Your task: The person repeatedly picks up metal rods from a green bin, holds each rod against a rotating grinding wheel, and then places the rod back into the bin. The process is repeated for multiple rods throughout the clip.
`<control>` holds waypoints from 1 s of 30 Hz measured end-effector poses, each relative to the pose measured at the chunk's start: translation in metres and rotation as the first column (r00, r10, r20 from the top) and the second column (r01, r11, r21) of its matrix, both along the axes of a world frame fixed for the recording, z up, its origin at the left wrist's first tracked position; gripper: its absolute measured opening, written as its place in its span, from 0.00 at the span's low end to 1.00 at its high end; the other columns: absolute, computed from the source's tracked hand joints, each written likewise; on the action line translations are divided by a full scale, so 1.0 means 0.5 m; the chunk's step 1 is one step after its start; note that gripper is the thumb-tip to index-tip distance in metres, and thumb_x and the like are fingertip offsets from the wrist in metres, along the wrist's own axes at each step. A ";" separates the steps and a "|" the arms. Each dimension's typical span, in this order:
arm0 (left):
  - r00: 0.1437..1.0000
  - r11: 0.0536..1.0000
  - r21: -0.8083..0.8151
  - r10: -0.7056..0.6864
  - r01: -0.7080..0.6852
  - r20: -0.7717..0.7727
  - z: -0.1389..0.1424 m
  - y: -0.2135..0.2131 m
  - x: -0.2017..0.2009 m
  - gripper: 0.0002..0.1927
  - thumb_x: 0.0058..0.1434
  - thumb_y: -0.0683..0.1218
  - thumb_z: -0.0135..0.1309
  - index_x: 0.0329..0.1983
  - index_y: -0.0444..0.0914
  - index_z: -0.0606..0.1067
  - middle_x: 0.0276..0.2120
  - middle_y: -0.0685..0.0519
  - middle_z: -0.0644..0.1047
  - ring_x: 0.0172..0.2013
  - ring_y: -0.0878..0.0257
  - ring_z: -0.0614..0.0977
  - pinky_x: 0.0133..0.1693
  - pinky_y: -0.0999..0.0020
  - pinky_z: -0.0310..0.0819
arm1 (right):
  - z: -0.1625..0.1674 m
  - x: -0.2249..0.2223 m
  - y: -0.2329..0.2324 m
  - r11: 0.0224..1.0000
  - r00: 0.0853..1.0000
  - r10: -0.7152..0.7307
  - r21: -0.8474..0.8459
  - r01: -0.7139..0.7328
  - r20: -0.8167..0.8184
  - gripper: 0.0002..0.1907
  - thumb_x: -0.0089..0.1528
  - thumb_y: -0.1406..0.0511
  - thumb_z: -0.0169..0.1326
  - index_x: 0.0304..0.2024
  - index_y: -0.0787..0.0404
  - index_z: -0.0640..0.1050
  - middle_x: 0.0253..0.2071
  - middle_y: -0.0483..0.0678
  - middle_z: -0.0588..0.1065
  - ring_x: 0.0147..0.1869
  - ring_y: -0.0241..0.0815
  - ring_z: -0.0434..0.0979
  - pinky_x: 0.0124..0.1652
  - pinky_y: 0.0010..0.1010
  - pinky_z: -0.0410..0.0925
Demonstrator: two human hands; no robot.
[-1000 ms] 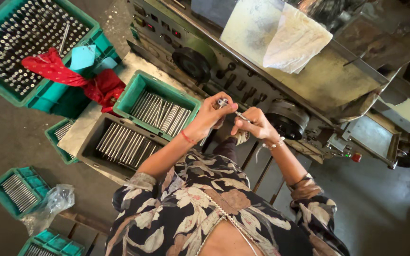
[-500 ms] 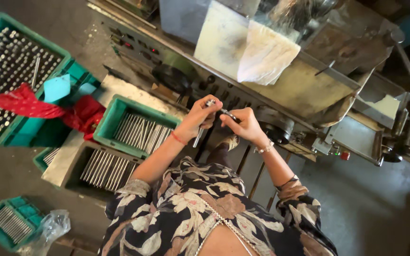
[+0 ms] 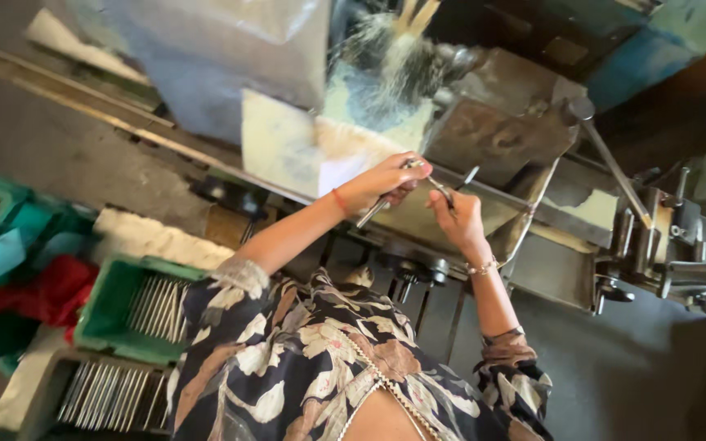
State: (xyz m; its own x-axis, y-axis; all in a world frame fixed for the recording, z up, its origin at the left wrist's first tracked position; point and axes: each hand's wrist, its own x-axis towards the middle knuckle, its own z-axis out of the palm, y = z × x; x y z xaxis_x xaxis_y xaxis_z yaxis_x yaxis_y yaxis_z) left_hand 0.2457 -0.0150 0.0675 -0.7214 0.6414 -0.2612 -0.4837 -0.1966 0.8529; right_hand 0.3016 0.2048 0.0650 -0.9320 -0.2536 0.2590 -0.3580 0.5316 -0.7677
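Green tray (image 3: 116, 314): seen at the far left, filled with thin metal rods, a red cloth (image 3: 26, 294) lying just beside it
Left hand (image 3: 386, 184): raised before the machine (image 3: 500, 139) — fingers clenched on a slim metal rod (image 3: 373, 214), which slants down below the palm
Right hand (image 3: 461, 219): held just beside the left, nearly touching — fingers grasping a small dark metal pin (image 3: 467, 177) that points up
Lever (image 3: 610, 167): fixed at the right, well apart from both hands
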 end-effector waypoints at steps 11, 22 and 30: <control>0.997 0.986 0.164 -0.035 0.024 0.069 -0.023 0.357 -0.388 0.12 0.67 0.49 0.55 0.50 0.43 0.70 0.27 0.57 0.70 0.21 0.73 0.64 0.21 0.77 0.56 | -0.032 -0.281 0.338 0.760 0.978 -0.076 -0.624 0.182 0.194 0.20 0.73 0.59 0.52 0.29 0.64 0.74 0.21 0.40 0.63 0.24 0.29 0.59 0.27 0.25 0.54; 0.536 0.545 -0.125 0.838 -0.829 0.105 -0.084 0.238 -0.658 0.37 0.55 0.40 0.58 0.62 0.49 0.53 0.30 0.49 0.71 0.20 0.61 0.71 0.18 0.64 0.61 | -0.051 -0.297 0.766 0.514 0.602 -0.652 0.316 0.798 -0.460 0.19 0.76 0.59 0.51 0.38 0.66 0.79 0.33 0.50 0.77 0.36 0.41 0.77 0.38 0.35 0.71; 0.479 0.503 -0.265 0.864 -0.822 0.155 -0.100 0.131 -0.710 0.29 0.57 0.47 0.52 0.61 0.51 0.58 0.41 0.52 0.71 0.28 0.60 0.72 0.20 0.65 0.63 | -0.072 -0.300 0.776 0.288 0.435 -0.886 0.545 0.787 -0.159 0.33 0.75 0.48 0.42 0.36 0.67 0.83 0.32 0.69 0.76 0.37 0.73 0.77 0.37 0.61 0.68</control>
State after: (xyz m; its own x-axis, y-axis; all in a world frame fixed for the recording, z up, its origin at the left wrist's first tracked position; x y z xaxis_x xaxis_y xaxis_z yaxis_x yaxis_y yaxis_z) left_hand -0.1093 0.0506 0.0176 -0.7924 -0.3007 -0.5308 -0.3320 -0.5174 0.7887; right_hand 0.1515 0.5928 0.0292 -0.7181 0.6593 0.2228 0.5987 0.7485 -0.2851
